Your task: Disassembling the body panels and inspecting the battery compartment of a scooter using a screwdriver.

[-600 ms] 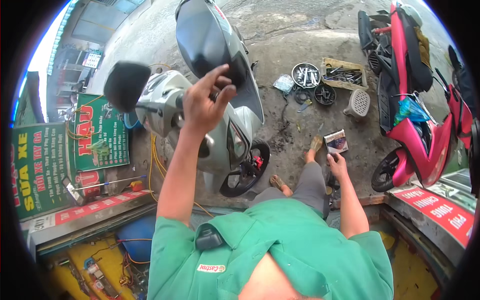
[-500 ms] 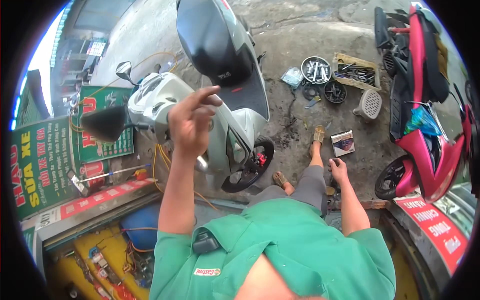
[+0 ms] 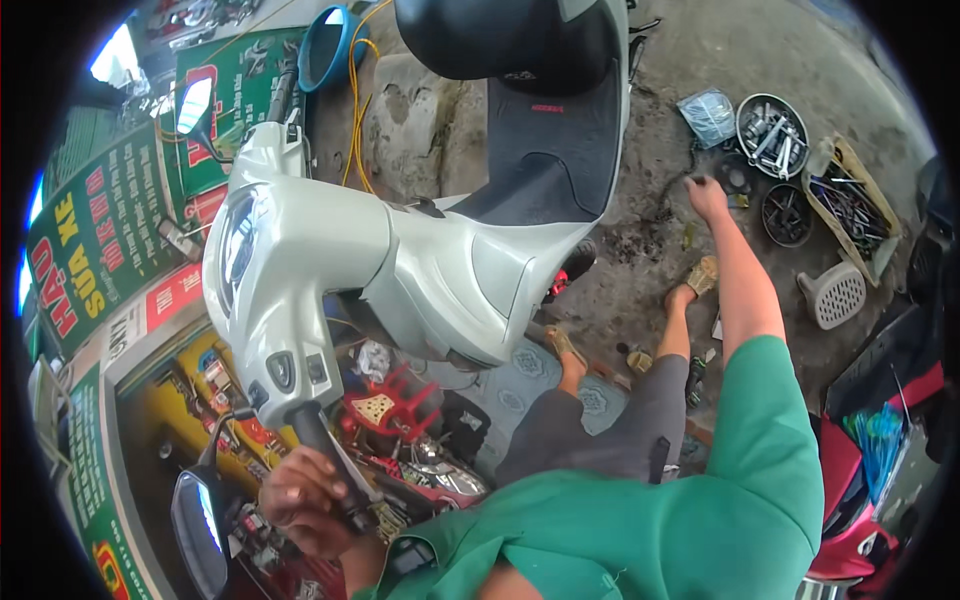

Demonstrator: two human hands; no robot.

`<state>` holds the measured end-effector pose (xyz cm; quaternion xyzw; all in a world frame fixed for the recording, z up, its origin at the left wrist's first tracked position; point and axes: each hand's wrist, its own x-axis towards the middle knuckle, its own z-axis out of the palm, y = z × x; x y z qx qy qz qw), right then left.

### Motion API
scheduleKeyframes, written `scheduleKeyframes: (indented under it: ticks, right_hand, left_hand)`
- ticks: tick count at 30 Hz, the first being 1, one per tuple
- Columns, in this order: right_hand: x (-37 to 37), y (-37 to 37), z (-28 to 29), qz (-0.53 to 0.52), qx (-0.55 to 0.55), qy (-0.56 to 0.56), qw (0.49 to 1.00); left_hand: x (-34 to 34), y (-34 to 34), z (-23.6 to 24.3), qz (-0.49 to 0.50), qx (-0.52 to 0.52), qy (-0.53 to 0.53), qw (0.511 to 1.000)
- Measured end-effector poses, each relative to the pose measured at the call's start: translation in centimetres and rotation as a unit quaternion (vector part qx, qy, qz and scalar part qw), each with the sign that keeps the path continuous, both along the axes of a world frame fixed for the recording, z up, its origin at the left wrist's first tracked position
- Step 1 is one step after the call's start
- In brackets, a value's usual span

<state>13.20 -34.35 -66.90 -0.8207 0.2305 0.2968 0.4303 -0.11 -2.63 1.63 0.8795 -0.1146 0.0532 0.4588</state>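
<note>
Stained ground (image 3: 665, 70) | pale scooter (image 3: 435, 270) | round metal tray (image 3: 741, 122) | dark bowl (image 3: 765, 213) | tool crate (image 3: 839, 238) | grey stool (image 3: 836, 296) | plastic packet (image 3: 707, 118)

Scooter seat (image 3: 505, 40) was cut off above; front wheel (image 3: 583, 259) was mostly hidden. Right hand (image 3: 709, 199) showed too small to tell its hold.

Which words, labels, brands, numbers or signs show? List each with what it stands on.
I won't copy wording.
Green signboard: legible large red and yellow letters.
Upper green panel: red letters, partly hidden.
Red strip: blurred letters.
Lower green board: lettering, partly cut off.
Footboard, seat: marks too small.
</note>
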Motion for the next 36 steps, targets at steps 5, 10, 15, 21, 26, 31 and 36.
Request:
scheduleKeyframes:
  ticks: [5,10,15,21,26,31,36]
  right_hand:
    - [9.9,12.8,-4.9,-0.102,0.086,0.036,0.99]
    - [8.2,23.4,0.0,-0.169,0.014,0.113,0.979]
    - [7.6,25.8,1.6,-0.299,0.061,-0.007,0.952]
    - [6.4,28.5,10.2,-0.009,0.223,-0.272,0.936]
    - [3.3,23.3,18.3,-0.041,0.303,-0.283,0.909]
    - [-2.4,16.2,20.3,-0.178,0.29,-0.321,0.884]
    - [-11.3,5.2,20.5,-0.195,0.149,-0.276,0.929]
  left_hand:
    - [-0.6,-0.8,1.0,0.081,0.008,0.053,0.995]
    - [-4.0,-0.9,3.4,0.162,0.0,0.002,0.987]
    - [-2.7,-0.9,2.0,0.156,-0.006,0.003,0.988]
    - [-0.8,-1.2,0.8,0.123,-0.057,-0.013,0.991]
    - [-1.1,1.0,1.3,0.049,-0.023,0.009,0.999]
    - [-0.4,0.6,0.3,0.079,-0.057,-0.012,0.995]
    - [-0.4,1.7,0.9,0.102,-0.1,0.017,0.99]
